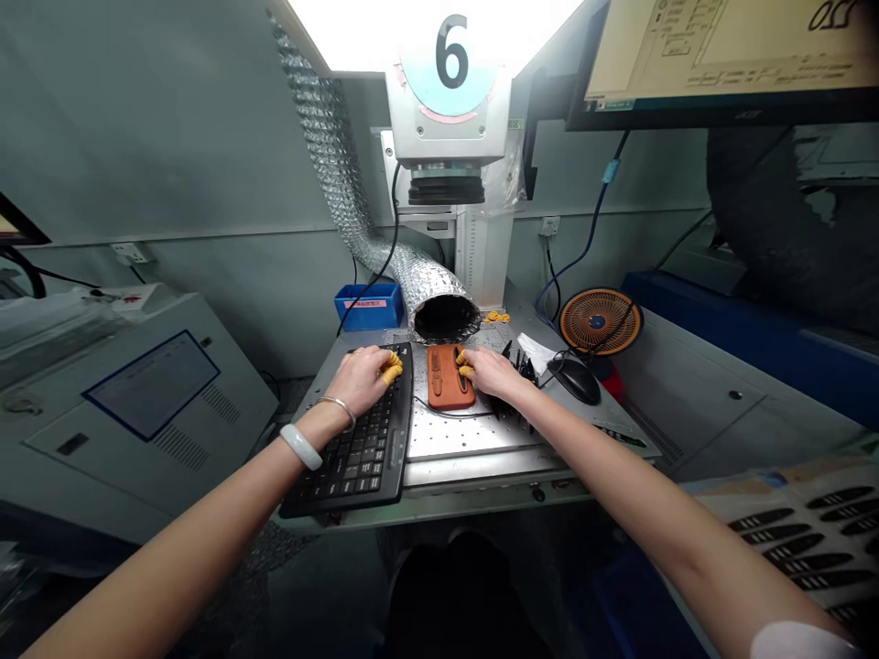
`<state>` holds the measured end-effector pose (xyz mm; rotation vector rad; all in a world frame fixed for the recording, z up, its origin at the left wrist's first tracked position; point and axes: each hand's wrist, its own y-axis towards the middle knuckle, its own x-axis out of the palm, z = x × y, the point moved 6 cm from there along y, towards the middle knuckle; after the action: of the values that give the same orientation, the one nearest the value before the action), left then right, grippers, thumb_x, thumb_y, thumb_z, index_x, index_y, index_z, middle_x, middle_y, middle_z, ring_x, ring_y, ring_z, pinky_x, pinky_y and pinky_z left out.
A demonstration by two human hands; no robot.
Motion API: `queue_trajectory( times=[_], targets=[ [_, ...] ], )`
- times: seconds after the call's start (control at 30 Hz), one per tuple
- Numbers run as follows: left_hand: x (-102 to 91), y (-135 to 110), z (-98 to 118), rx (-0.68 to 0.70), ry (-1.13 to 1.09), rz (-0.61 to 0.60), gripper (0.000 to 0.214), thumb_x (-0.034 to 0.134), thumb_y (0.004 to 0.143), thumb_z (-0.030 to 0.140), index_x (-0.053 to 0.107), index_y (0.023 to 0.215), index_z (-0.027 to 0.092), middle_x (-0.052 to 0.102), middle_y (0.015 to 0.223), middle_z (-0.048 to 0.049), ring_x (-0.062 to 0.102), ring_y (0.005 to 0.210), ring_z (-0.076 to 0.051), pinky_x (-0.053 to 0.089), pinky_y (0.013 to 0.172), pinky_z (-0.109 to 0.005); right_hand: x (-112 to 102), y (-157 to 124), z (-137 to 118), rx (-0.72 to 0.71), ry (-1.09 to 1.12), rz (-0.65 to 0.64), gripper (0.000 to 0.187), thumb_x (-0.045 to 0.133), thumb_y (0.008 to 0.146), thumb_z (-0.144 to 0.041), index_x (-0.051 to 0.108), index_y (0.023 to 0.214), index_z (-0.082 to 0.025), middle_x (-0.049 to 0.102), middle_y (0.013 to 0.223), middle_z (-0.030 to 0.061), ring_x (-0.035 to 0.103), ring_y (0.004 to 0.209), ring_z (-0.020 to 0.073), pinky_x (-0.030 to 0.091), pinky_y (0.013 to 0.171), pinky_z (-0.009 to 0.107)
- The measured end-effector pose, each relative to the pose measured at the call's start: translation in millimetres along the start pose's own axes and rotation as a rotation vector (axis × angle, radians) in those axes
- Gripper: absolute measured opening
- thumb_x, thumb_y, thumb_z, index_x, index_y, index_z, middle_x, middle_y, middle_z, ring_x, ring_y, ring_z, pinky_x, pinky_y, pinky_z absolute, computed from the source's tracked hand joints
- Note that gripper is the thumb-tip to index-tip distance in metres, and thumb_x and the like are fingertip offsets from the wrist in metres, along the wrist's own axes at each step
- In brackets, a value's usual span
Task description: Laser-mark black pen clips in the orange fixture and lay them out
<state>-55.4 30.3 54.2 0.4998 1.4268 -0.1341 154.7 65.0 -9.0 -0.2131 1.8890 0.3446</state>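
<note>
The orange rubber fixture (451,377) lies on the perforated steel plate of the worktop (467,437), with two narrow dark shapes set in its face; the shapes are too small to make out. The right hand (491,371) sits just to the right of the fixture, its yellow-capped fingertips (465,364) touching the fixture's right edge. The left hand (361,380) rests to the left of the fixture, over the top end of a black keyboard (357,439), with yellow-capped fingers (393,368) curled near the fixture but apart from it. Neither grip looks clenched around anything large, but the curled fingers hide whatever may lie under them, so I cannot tell whether either grip is released or pinching something small.

Right of the fixture, a cluster of black comb-like parts (520,389) is partly hidden by the right hand and hard to make out. Farther right are a black mouse (575,380) and a small orange fan (600,320). Beyond the fixture stand a foil duct (439,297) and a blue bin (369,307). A sheet of black shapes (803,540), lower right of the fixture, is cut off by the frame edge.
</note>
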Motion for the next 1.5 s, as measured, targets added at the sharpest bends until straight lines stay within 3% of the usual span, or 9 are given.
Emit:
queue_trajectory(
  times=[0.17,0.27,0.43,0.73,0.9,1.0,1.13,1.3,1.5],
  targets=[
    [1.9,-2.5,-32.7,-0.097,-0.039,0.013,0.017,0.040,0.087,0.029,0.054,0.090,0.019,0.060,0.092,-0.0053,0.055,0.085,-0.020,0.039,0.073,-0.029,0.6,-2.5,-0.8,0.019,-0.017,-0.037,0.022,0.046,0.089,-0.030,0.058,0.106,-0.023,0.053,0.095,0.0069,0.053,0.088,0.0203,0.035,0.073,0.028],
    [8.8,0.5,-42.5,-0.142,-0.040,-0.006,0.015,0.037,0.088,0.026,0.050,0.095,0.020,0.062,0.094,-0.0044,0.057,0.083,-0.019,0.039,0.070,-0.027,-4.0,-7.7,-3.5,0.025,0.017,0.029,0.024,0.047,0.089,-0.028,0.055,0.110,-0.021,0.054,0.097,0.0071,0.053,0.091,0.0201,0.035,0.074,0.027],
    [20.4,13.3,-36.7,-0.133,0.007,-0.054,0.015,0.036,0.088,0.021,0.046,0.099,0.020,0.062,0.094,-0.0057,0.058,0.086,-0.020,0.038,0.071,-0.028,-20.5,-30.0,-8.3,-0.023,0.096,0.163,0.025,0.044,0.090,-0.024,0.053,0.113,-0.019,0.055,0.097,0.0063,0.053,0.092,0.0182,0.035,0.076,0.026],
    [27.0,29.0,-24.6,-0.076,0.080,-0.095,0.018,0.038,0.083,0.010,0.046,0.097,0.017,0.062,0.091,-0.0085,0.057,0.090,-0.024,0.036,0.082,-0.036,-37.1,-62.6,2.0,-0.004,0.114,0.176,0.015,0.044,0.087,-0.015,0.055,0.097,-0.016,0.058,0.095,0.0060,0.052,0.082,0.0159,0.033,0.066,0.024],
    [5.6,4.9,24.6,0.080,0.057,-0.046,0.013,0.036,0.091,0.019,0.049,0.092,0.019,0.061,0.090,-0.0039,0.054,0.088,-0.019,0.034,0.089,-0.037,-48.1,-79.1,-3.3,-0.022,0.255,0.202,0.019,0.045,0.087,-0.016,0.058,0.100,-0.018,0.061,0.098,0.0042,0.054,0.084,0.0156,0.035,0.067,0.024],
    [-9.6,-29.3,76.6,0.301,0.100,-0.007,0.015,0.037,0.090,0.013,0.051,0.089,0.018,0.059,0.083,-0.0012,0.052,0.081,-0.015,0.029,0.098,-0.038,-53.2,-93.5,-9.8,-0.018,0.431,0.192,0.021,0.046,0.087,-0.019,0.061,0.102,-0.020,0.063,0.096,0.0014,0.056,0.080,0.0144,0.037,0.065,0.023],
    [-34.4,-79.1,133.3,0.547,0.159,0.167,0.014,0.040,0.091,0.012,0.052,0.085,0.018,0.055,0.078,0.0009,0.049,0.076,-0.013,0.029,0.101,-0.039,-60.3,-119.4,-21.0,-0.018,0.686,0.176,0.021,0.049,0.086,-0.023,0.063,0.101,-0.019,0.064,0.089,0.0009,0.056,0.075,0.0134,0.039,0.062,0.022],
    [-61.4,-113.5,163.1,0.639,0.140,0.301,0.016,0.041,0.088,0.007,0.052,0.082,0.017,0.054,0.076,0.0006,0.050,0.077,-0.013,0.029,0.103,-0.041,-75.9,-154.0,-37.6,-0.041,0.867,0.162,0.020,0.054,0.085,-0.028,0.064,0.098,-0.016,0.063,0.083,0.0014,0.056,0.074,0.0126,0.040,0.061,0.021],
    [-78.6,-132.1,179.9,0.693,0.173,0.376,0.022,0.037,0.089,0.007,0.056,0.081,0.018,0.056,0.076,0.0003,0.053,0.079,-0.014,0.030,0.104,-0.042,-89.5,-179.2,-50.4,-0.039,0.861,0.193,0.017,0.056,0.084,-0.028,0.064,0.092,-0.015,0.062,0.079,0.0009,0.054,0.071,0.0114,0.038,0.058,0.020]
  ],
)
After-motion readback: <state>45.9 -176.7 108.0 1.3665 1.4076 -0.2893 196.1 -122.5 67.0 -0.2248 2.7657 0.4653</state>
